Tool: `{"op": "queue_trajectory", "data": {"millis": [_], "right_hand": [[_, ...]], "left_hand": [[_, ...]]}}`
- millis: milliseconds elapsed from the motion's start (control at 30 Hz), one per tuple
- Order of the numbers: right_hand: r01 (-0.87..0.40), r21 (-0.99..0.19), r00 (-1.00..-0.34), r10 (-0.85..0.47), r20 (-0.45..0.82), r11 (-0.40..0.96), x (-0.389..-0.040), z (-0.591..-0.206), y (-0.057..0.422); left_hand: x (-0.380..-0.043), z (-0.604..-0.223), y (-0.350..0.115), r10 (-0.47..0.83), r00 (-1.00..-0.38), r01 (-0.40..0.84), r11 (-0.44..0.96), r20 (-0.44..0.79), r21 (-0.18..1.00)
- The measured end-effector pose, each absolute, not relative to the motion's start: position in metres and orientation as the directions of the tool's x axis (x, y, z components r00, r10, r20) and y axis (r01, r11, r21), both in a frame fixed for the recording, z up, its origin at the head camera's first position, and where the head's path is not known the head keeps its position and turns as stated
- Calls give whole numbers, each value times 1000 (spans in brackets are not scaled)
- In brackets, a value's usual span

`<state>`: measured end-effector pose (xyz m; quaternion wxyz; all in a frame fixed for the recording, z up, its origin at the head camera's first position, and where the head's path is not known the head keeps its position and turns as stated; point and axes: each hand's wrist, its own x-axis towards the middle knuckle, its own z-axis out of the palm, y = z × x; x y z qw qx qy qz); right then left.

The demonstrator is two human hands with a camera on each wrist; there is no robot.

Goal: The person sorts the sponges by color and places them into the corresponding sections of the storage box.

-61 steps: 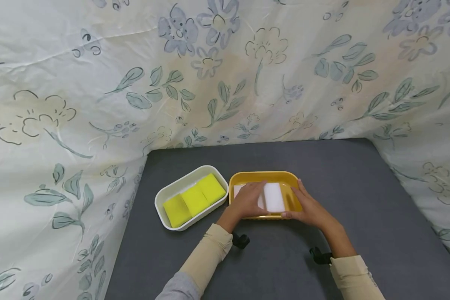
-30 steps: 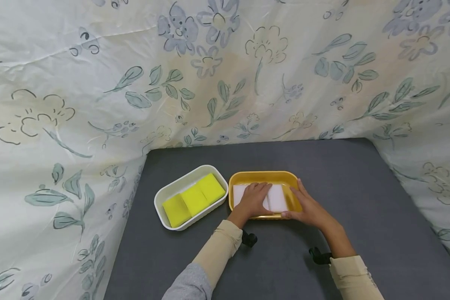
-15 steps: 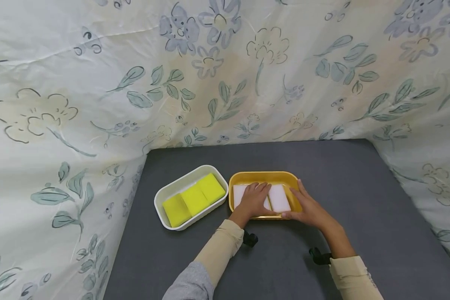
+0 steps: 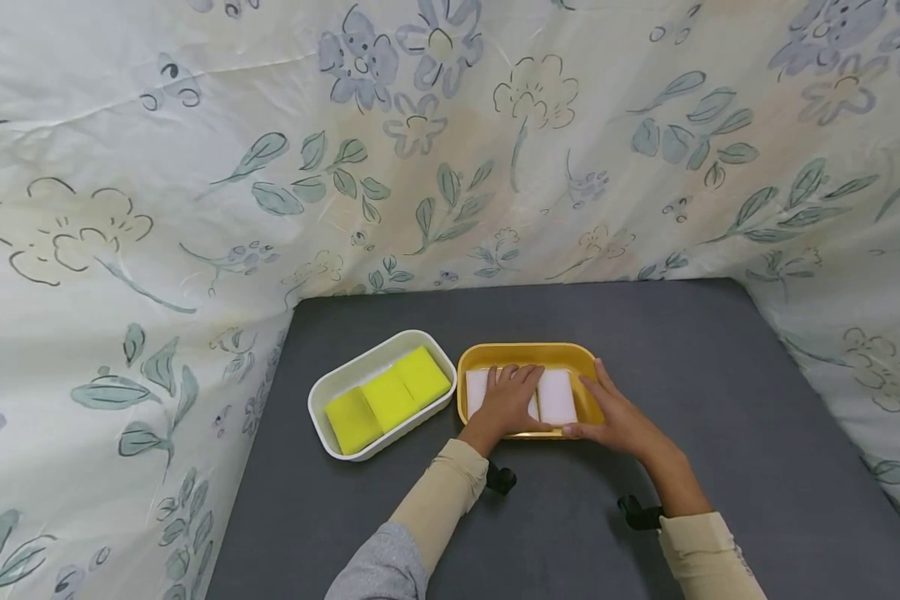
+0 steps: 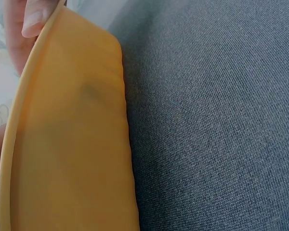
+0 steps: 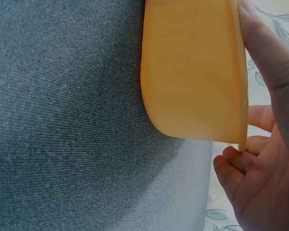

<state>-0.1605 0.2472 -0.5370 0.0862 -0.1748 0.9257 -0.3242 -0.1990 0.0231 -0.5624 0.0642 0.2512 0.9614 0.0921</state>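
In the head view, white sponges lie side by side inside a yellow tray (image 4: 587,400); the right one (image 4: 557,397) shows nearly whole. My left hand (image 4: 508,402) rests over the sponges to its left, fingers spread forward, thumb toward the front rim. It hides much of them, with one edge (image 4: 476,385) visible at its left. At the tray's right end my right hand (image 4: 621,419) holds the rim, thumb at the front and fingers along the side. The right wrist view shows those fingers (image 6: 231,173) at the tray's corner. The left wrist view is filled mainly by the tray's outer wall (image 5: 77,144).
A white tray (image 4: 321,421) stands angled just left of the yellow one, close against it. Three yellow sponges (image 4: 387,400) lie in it in a row. Both trays are on a dark grey table (image 4: 682,350). Floral cloth (image 4: 450,167) hangs around its back and sides.
My left hand has shifted a little rightward within the yellow tray. The right-hand white sponge has slid right, tilted, then straightened somewhat. My right hand has stayed at the rim.
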Motion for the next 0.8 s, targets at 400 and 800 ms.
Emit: {"op": "queue_trajectory", "data": {"millis": [400,800], "right_hand": [[-286,-635,-921,-389,-25,717,-159,-542,250],[-272,-630,-924,-380,-40,727,-159,-540,248]], "left_hand": [[-201,-567,22,538,-842,524,833,-44,179],[-206,-566,26,595,-799,580,800,-84,153]]}}
